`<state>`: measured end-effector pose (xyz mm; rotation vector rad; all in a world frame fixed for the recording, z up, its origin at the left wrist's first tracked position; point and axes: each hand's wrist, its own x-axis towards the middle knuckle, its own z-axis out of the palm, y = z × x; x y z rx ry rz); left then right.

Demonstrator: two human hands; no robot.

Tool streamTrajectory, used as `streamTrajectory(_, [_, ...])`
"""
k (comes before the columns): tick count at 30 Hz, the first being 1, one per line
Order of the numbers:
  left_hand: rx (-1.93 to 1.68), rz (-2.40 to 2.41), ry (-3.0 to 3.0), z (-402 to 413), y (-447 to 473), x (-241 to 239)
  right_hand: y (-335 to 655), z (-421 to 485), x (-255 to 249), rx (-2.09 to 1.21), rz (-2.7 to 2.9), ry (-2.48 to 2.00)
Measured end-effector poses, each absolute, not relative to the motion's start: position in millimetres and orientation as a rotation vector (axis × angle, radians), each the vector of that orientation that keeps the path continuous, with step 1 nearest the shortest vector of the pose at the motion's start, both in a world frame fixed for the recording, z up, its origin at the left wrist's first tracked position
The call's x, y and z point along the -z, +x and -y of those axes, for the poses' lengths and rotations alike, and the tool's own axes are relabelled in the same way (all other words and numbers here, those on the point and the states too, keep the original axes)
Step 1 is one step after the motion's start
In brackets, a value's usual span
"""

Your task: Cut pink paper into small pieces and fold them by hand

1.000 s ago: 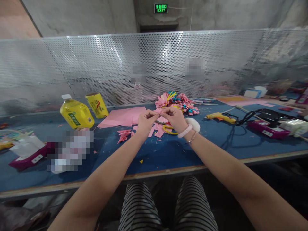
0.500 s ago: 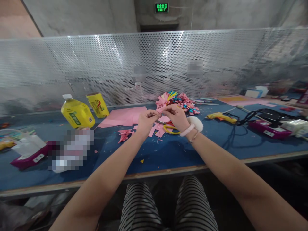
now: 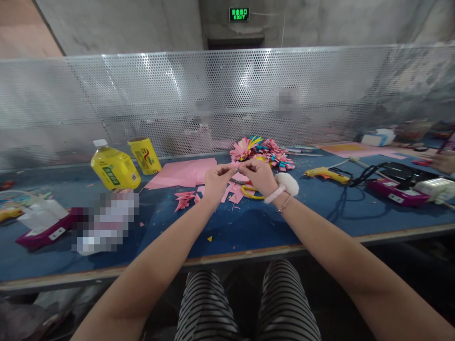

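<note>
While my left hand (image 3: 215, 179) and right hand (image 3: 261, 174) pinch its ends, pink paper strip (image 3: 236, 166) runs crosswise, left-to-right, above desk (image 3: 249, 222); position unchanged since earlier.

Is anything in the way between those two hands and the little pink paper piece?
Nothing visible does. The left hand and the right hand both pinch the pink paper piece directly, above the blue table. The yellow scissors and pink scraps lie below them, not between.
</note>
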<state>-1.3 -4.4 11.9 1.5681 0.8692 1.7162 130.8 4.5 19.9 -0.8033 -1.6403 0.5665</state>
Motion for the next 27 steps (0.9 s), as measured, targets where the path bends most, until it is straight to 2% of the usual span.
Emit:
streamTrajectory(5, [-1.710, -0.893, 1.552, 3.2, -1.5, -11.0, 129.9, -10.1, -15.5, -0.545, 1.636, -0.758])
streamTrajectory(13, [-1.699, -0.846, 1.502, 2.3, 0.3, -8.8, 129.9, -12.6, -14.0, -0.749, 1.530, -0.584])
streamTrajectory(27, [-1.780, -0.798, 1.431, -2.8, 3.0, -4.5, 127.2, -7.9, -16.2, -0.706, 1.469, -0.659])
